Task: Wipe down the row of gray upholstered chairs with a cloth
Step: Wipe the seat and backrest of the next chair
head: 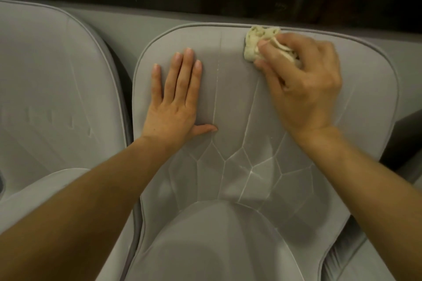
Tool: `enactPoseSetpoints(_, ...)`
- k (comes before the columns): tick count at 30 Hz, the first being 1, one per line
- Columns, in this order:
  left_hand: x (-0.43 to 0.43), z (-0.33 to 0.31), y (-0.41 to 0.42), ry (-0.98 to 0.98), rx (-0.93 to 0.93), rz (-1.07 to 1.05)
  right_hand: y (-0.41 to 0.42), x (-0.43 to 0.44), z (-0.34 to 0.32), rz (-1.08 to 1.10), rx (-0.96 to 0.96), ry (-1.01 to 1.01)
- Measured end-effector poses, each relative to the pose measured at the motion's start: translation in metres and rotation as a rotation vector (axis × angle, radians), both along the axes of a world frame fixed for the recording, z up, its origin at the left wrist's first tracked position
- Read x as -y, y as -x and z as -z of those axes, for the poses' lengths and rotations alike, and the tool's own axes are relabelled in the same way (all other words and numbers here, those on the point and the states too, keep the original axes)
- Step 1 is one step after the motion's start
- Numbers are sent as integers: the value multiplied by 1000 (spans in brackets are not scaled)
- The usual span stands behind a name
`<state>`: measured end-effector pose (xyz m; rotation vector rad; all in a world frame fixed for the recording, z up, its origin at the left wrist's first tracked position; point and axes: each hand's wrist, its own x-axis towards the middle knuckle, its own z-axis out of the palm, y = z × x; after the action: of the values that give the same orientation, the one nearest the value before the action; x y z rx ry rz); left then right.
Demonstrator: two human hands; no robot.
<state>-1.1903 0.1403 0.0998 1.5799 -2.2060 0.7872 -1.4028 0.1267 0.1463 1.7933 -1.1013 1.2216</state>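
Atop smooth gray chair [228, 109], right hand [303, 89] grips crumpled cloth [255, 43].

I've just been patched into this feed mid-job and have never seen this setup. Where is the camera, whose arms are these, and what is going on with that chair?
There is no machine here. The one picture comes from a wide-angle camera worn on a person's head, looking forward and down, so the two bare arms coming in from the bottom are that person's own.

The left hand lies flat, fingers straight, on the gray chair in the middle, which has stitched seams and a piped edge. The right hand grips a crumpled pale cloth and holds it against the chair's upper edge, right of centre. That hand looks slightly blurred.

To the left is a neighbouring chair of the same kind. Beyond the chairs it is too dark to tell anything.
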Motion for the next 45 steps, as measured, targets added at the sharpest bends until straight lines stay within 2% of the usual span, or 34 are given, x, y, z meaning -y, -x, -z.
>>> enactPoseSetpoints(6,-2,-1,-1,-6,-1,2,6,-15,27,-55,-39,-57)
enactPoseSetpoints(10,-5,-3,1,-18,-11,18,15,-30,55,-180,-168,-197)
enactPoseSetpoints(13,-4,-4,3,-32,-6,29,10,-31,34,-234,-62,-159)
enactPoseSetpoints(16,-3,-1,7,-41,-30,3,1,-12,-4,-129,42,-37)
enactPoseSetpoints(18,-2,0,8,-45,-36,2,-2,-2,-8,-67,71,-60)
enactPoseSetpoints(24,-2,1,6,-39,-8,13,0,-26,67,-207,-43,-225)
enactPoseSetpoints(27,-3,0,5,-39,12,9,2,-34,85,-239,-63,-279)
enactPoseSetpoints(31,-6,7,3,-63,35,-2,-3,-37,49,-320,45,-210)
enactPoseSetpoints(35,-10,21,0,-53,39,20,-3,-5,-1,-146,107,-39)
enactPoseSetpoints(37,-11,27,-3,-37,67,33,-6,-2,13,-109,96,-52)
enactPoseSetpoints(42,-16,39,-6,-32,114,13,-10,-29,87,-199,96,-174)
enactPoseSetpoints(45,-22,48,-8,-53,131,-13,-13,-38,104,-254,128,-252)
